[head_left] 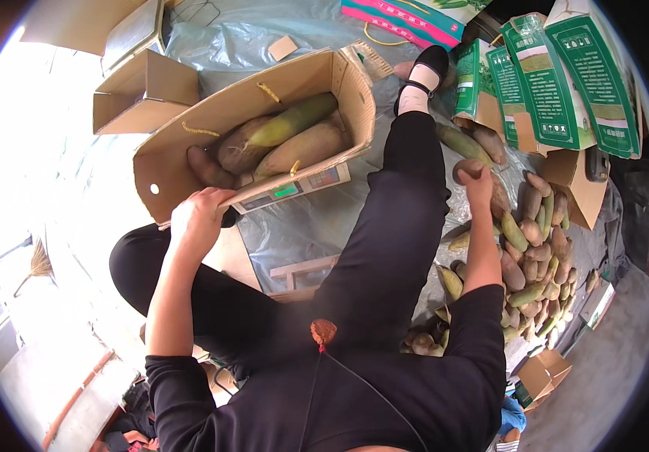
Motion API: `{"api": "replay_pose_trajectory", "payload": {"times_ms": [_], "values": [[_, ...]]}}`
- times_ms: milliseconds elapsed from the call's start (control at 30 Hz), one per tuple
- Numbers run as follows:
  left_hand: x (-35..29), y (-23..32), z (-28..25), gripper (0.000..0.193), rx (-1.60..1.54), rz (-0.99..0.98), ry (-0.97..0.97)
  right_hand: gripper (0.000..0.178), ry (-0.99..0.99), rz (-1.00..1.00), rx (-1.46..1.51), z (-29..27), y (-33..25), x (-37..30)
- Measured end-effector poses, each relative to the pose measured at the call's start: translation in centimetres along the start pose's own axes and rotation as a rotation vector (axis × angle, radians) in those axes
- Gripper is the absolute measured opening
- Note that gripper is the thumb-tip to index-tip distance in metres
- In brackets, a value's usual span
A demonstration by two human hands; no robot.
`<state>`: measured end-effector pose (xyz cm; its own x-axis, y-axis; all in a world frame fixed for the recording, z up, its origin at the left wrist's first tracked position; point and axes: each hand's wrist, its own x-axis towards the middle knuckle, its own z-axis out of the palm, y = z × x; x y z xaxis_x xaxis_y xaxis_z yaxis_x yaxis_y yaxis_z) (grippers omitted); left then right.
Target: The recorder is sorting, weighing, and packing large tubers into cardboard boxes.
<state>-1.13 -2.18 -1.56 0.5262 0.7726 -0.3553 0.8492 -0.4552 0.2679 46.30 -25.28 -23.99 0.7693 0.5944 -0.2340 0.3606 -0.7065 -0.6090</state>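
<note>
An open cardboard box [155, 162] with yellow cord handles lies in front of me to the left, holding several large green and brown radishes [294, 120]. Under its near side shows a scale [321, 181] with a lit green display. My left hand [200, 218] grips the near left edge of this box. Off to the right, beyond my leg, my right hand [477, 184] is closed round the end of a brownish radish [466, 166]. Its fingers partly hide that radish. More loose radishes [535, 248] lie in a heap beside my right arm.
Green printed cartons [539, 83] stand at the far right. A small open brown box [125, 113] sits beyond the large one. Clear plastic sheeting [234, 45] covers the floor. My outstretched leg [396, 203] separates the box from the heap. A wooden stool [306, 267] is between my legs.
</note>
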Motion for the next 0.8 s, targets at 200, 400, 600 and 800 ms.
{"api": "replay_pose_trajectory", "payload": {"times_ms": [200,400,600,800], "values": [[-0.4,-0.6,0.4,0.021,0.001,0.030,0.025,0.041,0.055,-0.185,0.693,-6.6,-13.4,-1.7],[-0.4,-1.2,0.7,0.027,0.038,0.064,0.004,0.044,-0.151,-0.482,0.832,-9.3,-27.8,-6.2],[-0.4,-0.9,0.5,0.031,0.025,0.018,-0.022,0.054,-0.659,-0.684,0.863,-2.4,-35.9,-9.6],[-0.7,-1.2,0.8,0.025,-0.021,0.033,0.016,0.038,-0.452,-0.862,0.588,1.1,-35.7,-9.2]]}}
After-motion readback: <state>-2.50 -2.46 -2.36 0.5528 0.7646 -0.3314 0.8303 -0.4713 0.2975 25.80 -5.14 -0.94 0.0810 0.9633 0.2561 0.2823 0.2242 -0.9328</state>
